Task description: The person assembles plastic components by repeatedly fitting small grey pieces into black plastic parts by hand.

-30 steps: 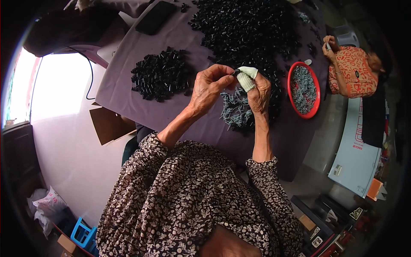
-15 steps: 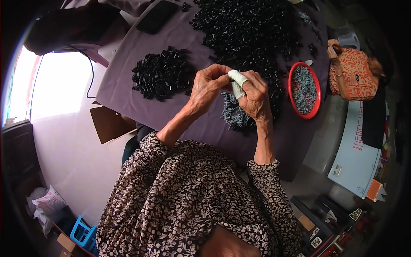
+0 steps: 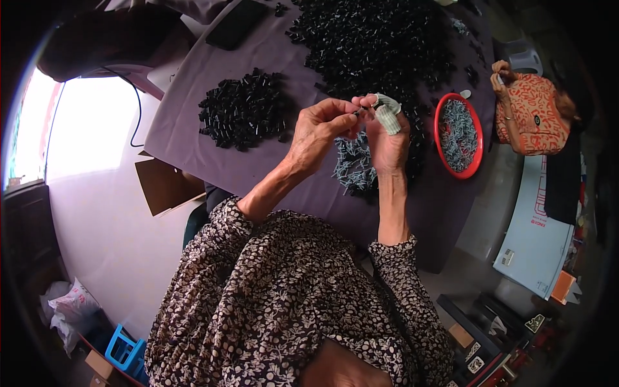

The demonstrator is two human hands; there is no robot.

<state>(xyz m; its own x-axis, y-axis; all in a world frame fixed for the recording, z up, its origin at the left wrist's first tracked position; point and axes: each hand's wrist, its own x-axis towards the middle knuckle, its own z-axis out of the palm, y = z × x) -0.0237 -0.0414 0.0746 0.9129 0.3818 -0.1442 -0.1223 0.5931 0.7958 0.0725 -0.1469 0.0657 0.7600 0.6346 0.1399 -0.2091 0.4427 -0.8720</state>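
My left hand [image 3: 311, 134] is closed in a pinch, thumb and forefinger meeting on something too small to make out. Right against those fingertips, my right hand [image 3: 391, 145] pinches a small dark piece, apparently black plastic. White ribbed cloth covers [image 3: 389, 117] wrap some of its fingers. Beneath the hands lies a small heap of thin grey screw-like pins [image 3: 354, 166], partly hidden by my right hand. Left of my hands is a pile of small black plastic pieces [image 3: 242, 111]; a much larger pile of them [image 3: 380, 48] spreads beyond.
A red plastic dish [image 3: 480, 151] of grey pins stands on the cloth-covered table [image 3: 303, 193] at right. A dark flat phone-like object [image 3: 237, 24] lies far left. Another person in orange patterned clothing [image 3: 535, 113] sits at the right edge. A cardboard box [image 3: 164, 187] is below left.
My right hand has turned over, bringing its palm side into view and its covered fingers up and rightward. My left hand has shifted slightly right and stays in a pinch.
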